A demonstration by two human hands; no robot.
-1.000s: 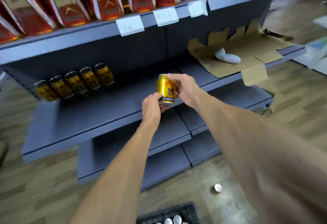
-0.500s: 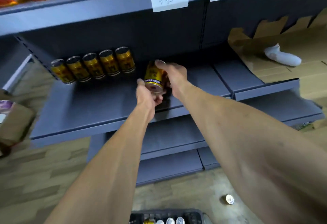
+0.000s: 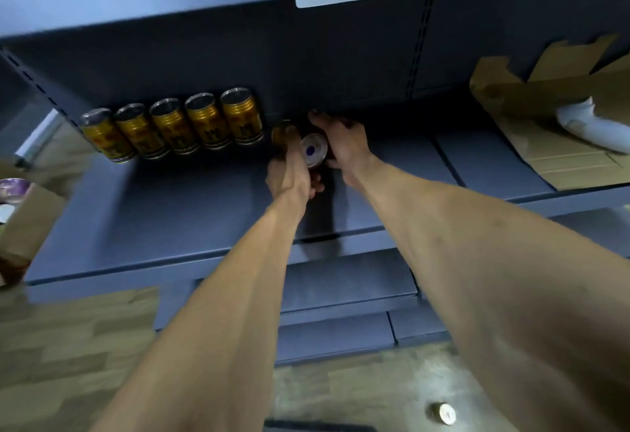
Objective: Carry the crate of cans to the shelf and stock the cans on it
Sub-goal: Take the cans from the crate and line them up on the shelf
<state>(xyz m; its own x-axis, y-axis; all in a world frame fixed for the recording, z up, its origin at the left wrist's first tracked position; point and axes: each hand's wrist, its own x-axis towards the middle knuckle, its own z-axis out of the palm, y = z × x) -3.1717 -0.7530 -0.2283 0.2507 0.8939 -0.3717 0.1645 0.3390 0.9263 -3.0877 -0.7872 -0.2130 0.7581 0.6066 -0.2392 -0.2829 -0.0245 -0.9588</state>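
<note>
My left hand (image 3: 289,172) and right hand (image 3: 344,148) clasp gold drink can (image 3: 312,149), tipped toward me, extending five-can row (image 3: 174,124) along grey metal shelf (image 3: 170,220) back.

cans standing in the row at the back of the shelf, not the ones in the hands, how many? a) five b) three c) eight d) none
a, five gold cans stand side by side against the back panel of the shelf, left of both hands.
</note>
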